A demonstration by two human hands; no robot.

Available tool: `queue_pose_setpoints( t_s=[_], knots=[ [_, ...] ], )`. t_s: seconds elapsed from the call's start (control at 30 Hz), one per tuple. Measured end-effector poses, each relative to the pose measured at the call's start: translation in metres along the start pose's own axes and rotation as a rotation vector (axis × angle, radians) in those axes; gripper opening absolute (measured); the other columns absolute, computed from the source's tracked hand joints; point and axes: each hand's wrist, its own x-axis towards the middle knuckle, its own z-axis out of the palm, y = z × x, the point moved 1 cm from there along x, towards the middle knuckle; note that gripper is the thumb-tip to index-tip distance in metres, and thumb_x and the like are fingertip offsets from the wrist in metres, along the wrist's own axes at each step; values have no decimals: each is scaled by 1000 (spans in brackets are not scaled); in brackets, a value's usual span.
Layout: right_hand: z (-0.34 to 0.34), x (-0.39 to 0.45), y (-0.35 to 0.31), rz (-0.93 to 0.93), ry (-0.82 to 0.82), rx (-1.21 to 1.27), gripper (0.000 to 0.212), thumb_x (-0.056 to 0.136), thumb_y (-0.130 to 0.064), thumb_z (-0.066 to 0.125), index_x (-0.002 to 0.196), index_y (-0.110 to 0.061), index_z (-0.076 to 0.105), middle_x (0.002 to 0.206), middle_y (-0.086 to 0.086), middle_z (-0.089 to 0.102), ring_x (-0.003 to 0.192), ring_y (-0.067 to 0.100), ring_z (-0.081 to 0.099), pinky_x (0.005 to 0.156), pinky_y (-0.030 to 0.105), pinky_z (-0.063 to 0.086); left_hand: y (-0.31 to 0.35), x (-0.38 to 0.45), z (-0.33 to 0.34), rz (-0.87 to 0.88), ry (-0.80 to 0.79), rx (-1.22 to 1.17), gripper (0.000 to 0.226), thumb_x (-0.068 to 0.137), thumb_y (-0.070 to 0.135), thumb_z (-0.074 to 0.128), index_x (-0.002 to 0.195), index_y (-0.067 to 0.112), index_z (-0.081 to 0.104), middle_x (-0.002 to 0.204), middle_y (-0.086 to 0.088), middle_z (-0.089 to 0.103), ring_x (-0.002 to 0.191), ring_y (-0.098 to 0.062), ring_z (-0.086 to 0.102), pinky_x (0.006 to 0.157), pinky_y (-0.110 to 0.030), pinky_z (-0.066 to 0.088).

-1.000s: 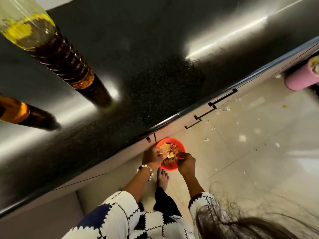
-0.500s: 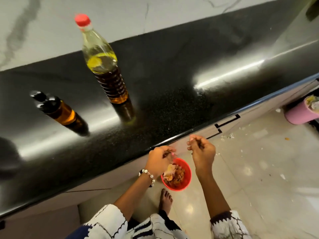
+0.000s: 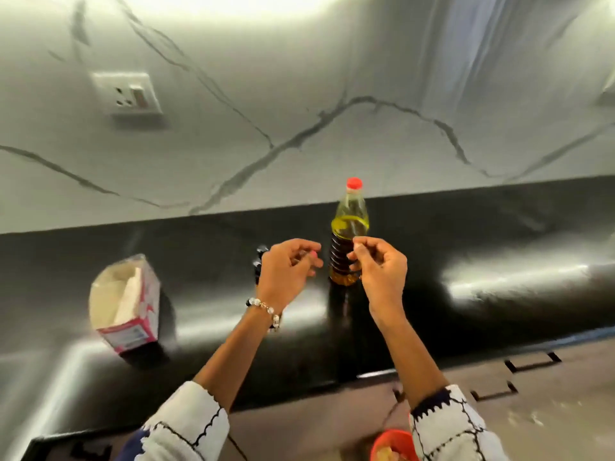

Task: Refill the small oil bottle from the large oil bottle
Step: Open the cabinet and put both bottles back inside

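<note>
Nearest the camera, two patterned white sleeves (image 3: 186, 427) with dark scalloped trim frame the bottom edge, and between them, low at the right, the rim of an orange-red bowl (image 3: 387, 442) with pale scraps in it shows below the counter's front. Above that runs the black polished countertop (image 3: 499, 261), glossy with streaks of reflected light. Both forearms reach up over it. The left hand (image 3: 286, 271), with a beaded bracelet (image 3: 264, 309) at the wrist, is raised above the counter with its fingers loosely curled inward; it grips neither bottle, and whether something small is pinched at the fingertips cannot be told. The right hand (image 3: 382, 267) mirrors it, fingers curled with thumb and forefinger drawn together, just in front of the large oil bottle (image 3: 348, 241) but not gripping it. That bottle stands upright on the counter between the two hands, red cap on, yellow oil filling it up to the shoulder. The small oil bottle (image 3: 259, 264) is mostly hidden behind the left hand; only a dark sliver with its black top peeks out at the hand's left side, so its fill cannot be judged. Well to the left an opened carton (image 3: 124, 304), pink and white, stands tilted on the counter. Farthest back rises the white marble-veined wall (image 3: 332, 128), bearing a white switch socket (image 3: 128, 93).
</note>
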Motion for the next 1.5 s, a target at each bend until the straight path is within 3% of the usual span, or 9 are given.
queue_pose_setpoints(
  t_s=[0.33, 0.43, 0.57, 0.67, 0.77, 0.97, 1.07, 1.3, 1.5],
  knots=[
    [149, 29, -141, -418, -204, 107, 13, 93, -10, 60, 100, -4, 69, 77, 9, 71, 61, 13, 65, 54, 17, 50, 92, 46, -185, 410, 497, 244, 16, 91, 8, 60, 99, 15, 72, 79, 8, 71, 68, 1, 67, 70, -12, 52],
    [172, 55, -191, -380, -234, 311, 15, 94, -7, 57, 99, 0, 69, 77, 13, 69, 60, 20, 64, 51, 22, 50, 132, 70, -221, 598, 627, 374, 14, 91, 10, 61, 98, 15, 71, 83, 8, 71, 75, -1, 66, 74, -8, 48],
    [183, 102, -254, -89, -218, 625, 12, 94, -5, 53, 96, -1, 64, 81, 14, 66, 61, 23, 62, 51, 25, 50, 186, 102, -243, 782, 746, 573, 17, 88, 8, 59, 99, 13, 71, 93, -2, 73, 84, -20, 65, 76, -30, 52],
    [176, 134, -284, 58, -217, 837, 16, 94, -7, 55, 107, 1, 57, 98, 20, 65, 72, 26, 65, 60, 26, 54, 220, 119, -247, 827, 782, 713, 24, 84, 4, 58, 104, 10, 68, 102, -5, 70, 97, -28, 59, 81, -32, 45],
    [158, 156, -307, 98, -207, 949, 9, 92, -6, 54, 100, -2, 57, 103, 20, 62, 80, 27, 63, 68, 28, 52, 247, 133, -242, 875, 807, 832, 28, 81, 4, 56, 107, 7, 67, 105, -10, 68, 100, -33, 56, 81, -38, 48],
    [131, 179, -336, 131, -272, 978, 15, 82, -12, 58, 97, -13, 58, 101, 6, 63, 94, 21, 59, 80, 29, 44, 285, 147, -224, 872, 841, 904, 29, 84, 8, 50, 108, 8, 66, 105, -11, 66, 98, -34, 56, 78, -44, 51],
    [120, 183, -335, 156, -319, 928, 23, 86, -16, 57, 109, -12, 58, 106, 5, 64, 101, 21, 60, 85, 32, 40, 295, 144, -206, 866, 834, 903, 30, 83, 5, 53, 110, 9, 66, 106, -12, 65, 99, -33, 56, 80, -43, 50],
    [99, 166, -320, -12, -301, 951, 38, 94, -22, 57, 130, -10, 52, 104, 5, 67, 92, 20, 64, 74, 29, 44, 303, 123, -164, 938, 784, 761, 27, 82, 9, 54, 105, 10, 68, 105, -9, 66, 97, -28, 60, 82, -38, 51],
    [71, 113, -316, -368, -177, 976, 34, 87, -10, 63, 119, -2, 59, 95, 7, 65, 80, 20, 60, 63, 24, 51, 320, 78, -126, 1061, 726, 563, 23, 86, 16, 63, 107, 9, 70, 104, -3, 68, 89, -10, 61, 76, -14, 47]
  ],
)
